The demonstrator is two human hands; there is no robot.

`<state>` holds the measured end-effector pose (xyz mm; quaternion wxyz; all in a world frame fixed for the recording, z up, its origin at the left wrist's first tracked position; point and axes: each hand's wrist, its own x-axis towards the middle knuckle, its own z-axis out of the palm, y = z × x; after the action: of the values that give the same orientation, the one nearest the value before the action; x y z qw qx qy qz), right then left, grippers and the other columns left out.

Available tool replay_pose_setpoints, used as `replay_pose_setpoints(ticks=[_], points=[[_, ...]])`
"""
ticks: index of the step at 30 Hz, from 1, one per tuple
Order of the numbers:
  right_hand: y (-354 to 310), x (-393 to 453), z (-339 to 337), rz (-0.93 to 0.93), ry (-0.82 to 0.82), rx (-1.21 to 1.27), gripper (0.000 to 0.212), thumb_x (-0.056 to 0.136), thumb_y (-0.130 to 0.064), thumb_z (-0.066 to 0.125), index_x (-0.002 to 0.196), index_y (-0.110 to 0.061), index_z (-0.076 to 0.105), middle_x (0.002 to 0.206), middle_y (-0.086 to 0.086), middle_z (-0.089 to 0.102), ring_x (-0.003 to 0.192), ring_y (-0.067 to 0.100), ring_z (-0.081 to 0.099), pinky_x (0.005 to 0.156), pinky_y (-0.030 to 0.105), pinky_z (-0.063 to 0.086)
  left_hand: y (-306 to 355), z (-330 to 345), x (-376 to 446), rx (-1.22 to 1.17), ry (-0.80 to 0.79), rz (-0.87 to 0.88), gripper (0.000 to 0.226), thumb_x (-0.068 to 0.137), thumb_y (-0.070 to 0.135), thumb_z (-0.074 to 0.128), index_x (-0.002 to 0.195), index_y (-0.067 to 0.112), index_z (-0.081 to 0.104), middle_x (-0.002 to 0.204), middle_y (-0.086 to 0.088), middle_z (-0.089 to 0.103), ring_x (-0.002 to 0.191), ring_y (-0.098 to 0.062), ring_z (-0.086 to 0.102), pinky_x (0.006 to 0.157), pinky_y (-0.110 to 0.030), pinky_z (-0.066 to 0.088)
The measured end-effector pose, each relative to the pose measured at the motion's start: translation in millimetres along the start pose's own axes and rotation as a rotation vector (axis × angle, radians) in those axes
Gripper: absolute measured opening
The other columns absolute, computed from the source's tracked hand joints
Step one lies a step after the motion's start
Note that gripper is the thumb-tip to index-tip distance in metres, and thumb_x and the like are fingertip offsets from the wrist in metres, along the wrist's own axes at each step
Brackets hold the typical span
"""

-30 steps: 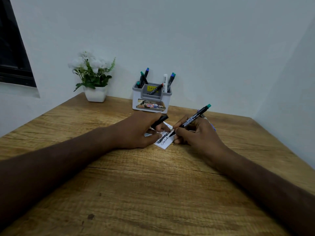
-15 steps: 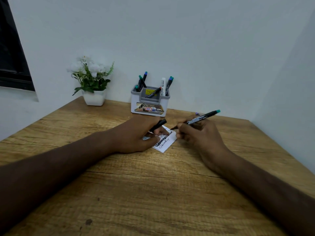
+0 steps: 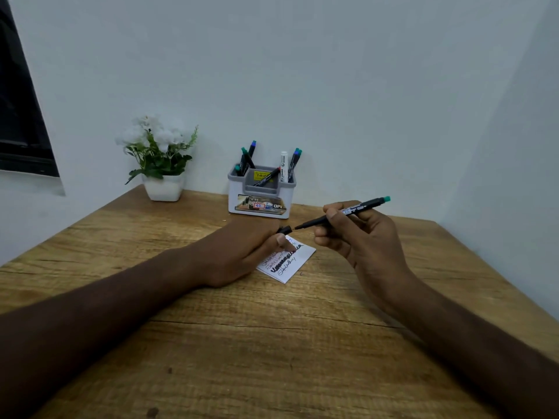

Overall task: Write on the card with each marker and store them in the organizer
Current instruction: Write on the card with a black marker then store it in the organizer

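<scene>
A small white card [image 3: 295,263] with several lines of writing lies on the wooden table [image 3: 272,343]. My left hand [image 3: 242,252] rests on the card's left part and pinches a black marker cap [image 3: 285,229] above it. My right hand [image 3: 360,237] holds an uncapped black marker [image 3: 357,210] with a green end. It is lifted off the card, nearly level, with its tip pointing at the cap's mouth just to the left. A white and grey organizer [image 3: 260,195] stands behind the hands with several markers upright in it.
A white pot of white flowers [image 3: 161,164] stands at the back left by the wall. White walls close the table at the back and on the right. A dark window frame [image 3: 21,116] is at the far left.
My right hand has lifted the marker off the card and turned it level, tip toward the cap. My left hand has stayed on the card with the cap.
</scene>
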<state>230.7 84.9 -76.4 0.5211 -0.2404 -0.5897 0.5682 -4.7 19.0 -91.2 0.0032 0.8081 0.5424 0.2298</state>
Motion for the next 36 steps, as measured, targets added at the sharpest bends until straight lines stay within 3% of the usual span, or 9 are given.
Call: replay_pose_setpoints(ticks=[9,14,19,25,27,29,31,34,36], points=[[5.2,-0.7,-0.1,0.015,-0.062,-0.128,0.017,0.096,-0.017,0.074,0.104,-0.003,0.078,0.086,0.017,0.081,0.080,0.028,0.078,0.082,0.041,0.067,3.6,-1.6,-0.2,0.001,-0.025,-0.025,0.036,0.110,0.054,0.024,0.109,0.036,0.055,0.096,0.015,0.061,0.087,-0.005,0.055,0.079,-0.041,0.050],[10.7,1.2,10.8,-0.011,-0.106,-0.398,0.018,0.092,-0.030,0.082,0.099,-0.014,0.084,0.090,0.006,0.084,0.086,0.019,0.080,0.091,0.050,0.065,4.4,-1.2,1.0,-0.043,0.012,0.033,0.038,0.112,0.050,0.027,0.137,0.037,0.051,0.122,0.016,0.066,0.107,-0.005,0.060,0.090,-0.036,0.051],[9.9,2.7,23.0,-0.052,-0.093,-0.393,0.012,0.094,-0.027,0.079,0.096,-0.016,0.083,0.090,-0.001,0.085,0.085,0.012,0.080,0.082,0.035,0.064,3.1,0.5,-0.2,-0.078,0.072,0.039,0.032,0.113,0.046,0.029,0.133,0.038,0.052,0.124,0.017,0.066,0.108,0.002,0.058,0.090,-0.025,0.047],[10.6,4.2,25.3,-0.062,-0.109,-0.447,0.020,0.098,-0.038,0.074,0.098,-0.020,0.083,0.090,-0.001,0.084,0.088,0.016,0.080,0.086,0.042,0.065,7.4,-0.9,0.2,-0.070,0.085,0.016,0.033,0.111,0.048,0.028,0.128,0.036,0.053,0.118,0.015,0.067,0.103,0.000,0.060,0.087,-0.026,0.048],[9.3,4.8,19.3,-0.158,-0.133,-0.599,0.024,0.101,-0.045,0.069,0.103,-0.024,0.082,0.093,-0.004,0.082,0.092,0.011,0.077,0.085,0.038,0.063,4.5,0.7,1.2,-0.091,0.109,0.007,0.032,0.113,0.045,0.030,0.132,0.032,0.052,0.114,0.015,0.067,0.100,-0.001,0.062,0.084,-0.024,0.050],[8.8,0.4,10.1,-0.258,-0.227,-0.882,0.026,0.101,-0.052,0.062,0.112,-0.034,0.077,0.101,-0.015,0.078,0.098,-0.001,0.069,0.084,0.026,0.058,0.9,1.8,2.3,-0.207,0.133,-0.027,0.028,0.114,0.037,0.033,0.137,0.029,0.046,0.113,0.012,0.071,0.099,0.001,0.067,0.082,-0.019,0.053],[11.1,-2.4,1.2,-0.324,-0.407,-1.124,0.036,0.100,-0.057,0.052,0.117,-0.036,0.076,0.109,-0.019,0.073,0.101,-0.003,0.064,0.087,0.028,0.055,2.3,-0.8,2.9,-0.448,0.133,-0.124,0.023,0.114,0.032,0.034,0.134,0.025,0.043,0.114,0.005,0.076,0.100,-0.006,0.074,0.084,-0.027,0.061],[13.2,-1.9,-4.6,-0.306,-0.527,-1.206,0.036,0.099,-0.057,0.052,0.117,-0.036,0.076,0.112,-0.020,0.070,0.103,-0.002,0.062,0.087,0.030,0.054,6.5,-5.4,1.7,-0.732,0.225,-0.281,0.028,0.114,0.032,0.036,0.121,0.010,0.051,0.113,-0.002,0.079,0.100,-0.020,0.077,0.084,-0.043,0.064],[13.5,-0.3,-5.2,-0.319,-0.520,-1.210,0.035,0.099,-0.057,0.055,0.118,-0.036,0.076,0.115,-0.021,0.069,0.106,-0.002,0.060,0.089,0.029,0.054,3.9,-6.5,1.4,-0.658,0.330,-0.290,0.032,0.111,0.037,0.041,0.113,0.016,0.064,0.112,0.003,0.078,0.100,-0.015,0.075,0.085,-0.045,0.062]])
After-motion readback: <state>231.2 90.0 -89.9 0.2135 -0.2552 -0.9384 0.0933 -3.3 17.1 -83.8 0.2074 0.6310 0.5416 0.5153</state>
